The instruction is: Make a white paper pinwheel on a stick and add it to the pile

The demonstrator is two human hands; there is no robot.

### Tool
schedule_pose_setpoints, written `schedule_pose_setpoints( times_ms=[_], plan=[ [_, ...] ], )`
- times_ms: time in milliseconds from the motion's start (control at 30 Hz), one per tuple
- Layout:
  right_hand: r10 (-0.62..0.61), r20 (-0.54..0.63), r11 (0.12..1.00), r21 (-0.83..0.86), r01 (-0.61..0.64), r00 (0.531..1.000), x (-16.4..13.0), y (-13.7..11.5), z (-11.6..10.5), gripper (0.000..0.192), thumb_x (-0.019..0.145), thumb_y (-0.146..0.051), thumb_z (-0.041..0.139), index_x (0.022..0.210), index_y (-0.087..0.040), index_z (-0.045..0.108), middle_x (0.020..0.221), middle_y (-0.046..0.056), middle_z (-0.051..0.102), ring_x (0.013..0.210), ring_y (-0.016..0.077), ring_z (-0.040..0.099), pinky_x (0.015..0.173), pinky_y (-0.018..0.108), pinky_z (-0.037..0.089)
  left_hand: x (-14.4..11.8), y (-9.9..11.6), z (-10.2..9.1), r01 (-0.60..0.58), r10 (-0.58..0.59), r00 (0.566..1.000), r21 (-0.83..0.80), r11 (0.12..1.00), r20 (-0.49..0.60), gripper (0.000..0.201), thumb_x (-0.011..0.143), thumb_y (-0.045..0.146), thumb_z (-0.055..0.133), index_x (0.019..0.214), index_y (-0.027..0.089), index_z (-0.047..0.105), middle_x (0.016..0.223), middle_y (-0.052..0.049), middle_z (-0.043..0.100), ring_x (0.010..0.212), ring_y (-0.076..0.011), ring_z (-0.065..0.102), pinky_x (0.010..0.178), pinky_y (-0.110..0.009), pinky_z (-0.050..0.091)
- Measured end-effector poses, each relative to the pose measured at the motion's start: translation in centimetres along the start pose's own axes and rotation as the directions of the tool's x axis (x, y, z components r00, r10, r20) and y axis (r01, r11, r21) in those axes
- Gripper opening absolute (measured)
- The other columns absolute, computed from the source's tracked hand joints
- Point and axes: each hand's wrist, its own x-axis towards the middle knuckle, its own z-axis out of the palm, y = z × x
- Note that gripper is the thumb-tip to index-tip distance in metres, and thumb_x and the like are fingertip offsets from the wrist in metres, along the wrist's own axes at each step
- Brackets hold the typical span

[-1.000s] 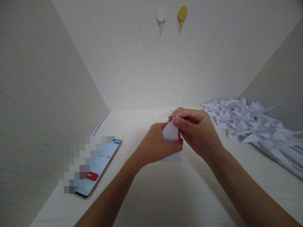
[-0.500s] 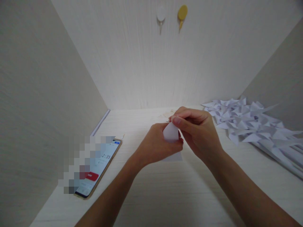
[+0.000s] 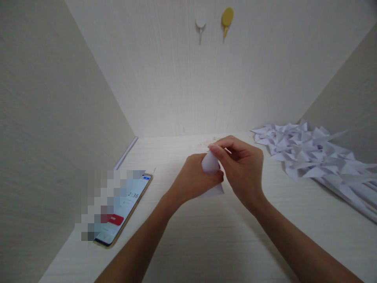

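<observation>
Pinching folded white paper [image 3: 210,165] between left hand [image 3: 193,181] and right hand [image 3: 243,169], long axis upright, tip up.

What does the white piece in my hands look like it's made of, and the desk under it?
White piece: thin matte paper, judging by its sharp creases, like the folded pile. Desk: pale wood-grain, probably laminate; matte, with fine streaks.
</observation>
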Motion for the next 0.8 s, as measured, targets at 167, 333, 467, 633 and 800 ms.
schedule_pose_setpoints(
  times_ms=[167,333,467,633,800],
  plan=[
    [0.093,0.197,0.988,0.107,-0.115,0.976,0.8,0.3,-0.2,0.016,0.067,-0.024,0.068,0.054,-0.018,0.061,0.059,0.0,0.062,0.055,0.011,0.055,0.05,0.024,0.042,0.3,-0.7,-0.3,-0.068,0.067,0.998,0.035,0.997,0.013,0.018,0.063,0.017,0.055,0.08,0.013,0.062,0.069,-0.002,0.063,0.062,-0.0134,0.056,0.053,-0.023,0.043],
    [0.054,0.159,0.996,0.062,-0.064,0.986,0.9,0.6,-0.5,0.021,0.066,-0.022,0.067,0.049,-0.017,0.057,0.051,-0.003,0.055,0.049,0.0086,0.047,0.048,0.023,0.037,0.3,-0.8,-0.3,-0.016,0.013,0.998,0.066,0.998,0.054,0.01,0.064,0.021,0.055,0.069,0.014,0.059,0.061,0.0,0.059,0.055,-0.0115,0.052,0.045,-0.021,0.036],
    [0.054,0.123,0.998,0.037,-0.059,0.991,0.7,0.7,-0.5,0.022,0.066,-0.022,0.067,0.048,-0.017,0.056,0.051,-0.002,0.053,0.05,0.0089,0.046,0.048,0.024,0.035,0.3,-0.8,-0.3,-0.034,0.03,0.997,0.062,0.998,0.066,0.01,0.065,0.021,0.053,0.068,0.014,0.059,0.062,-0.001,0.06,0.058,-0.0122,0.054,0.047,-0.021,0.037],
    [0.095,0.162,0.994,0.039,-0.103,0.982,0.9,0.7,-0.4,0.017,0.069,-0.023,0.065,0.053,-0.017,0.062,0.057,0.0,0.061,0.053,0.0109,0.052,0.05,0.025,0.04,0.5,-1.1,-0.5,-0.026,0.019,0.998,0.104,0.994,0.064,0.011,0.067,0.022,0.054,0.069,0.014,0.06,0.064,-0.002,0.061,0.058,-0.0126,0.054,0.049,-0.022,0.039],
    [0.067,0.199,0.997,-0.035,-0.062,0.978,1.1,0.7,-0.5,0.017,0.071,-0.022,0.062,0.054,-0.018,0.064,0.057,0.001,0.062,0.056,0.0126,0.055,0.051,0.026,0.042,0.6,-1.3,-0.6,-0.037,0.028,0.997,0.122,0.992,0.073,0.014,0.069,0.026,0.054,0.066,0.014,0.06,0.065,-0.003,0.062,0.061,-0.0138,0.055,0.053,-0.024,0.041]
  ],
)
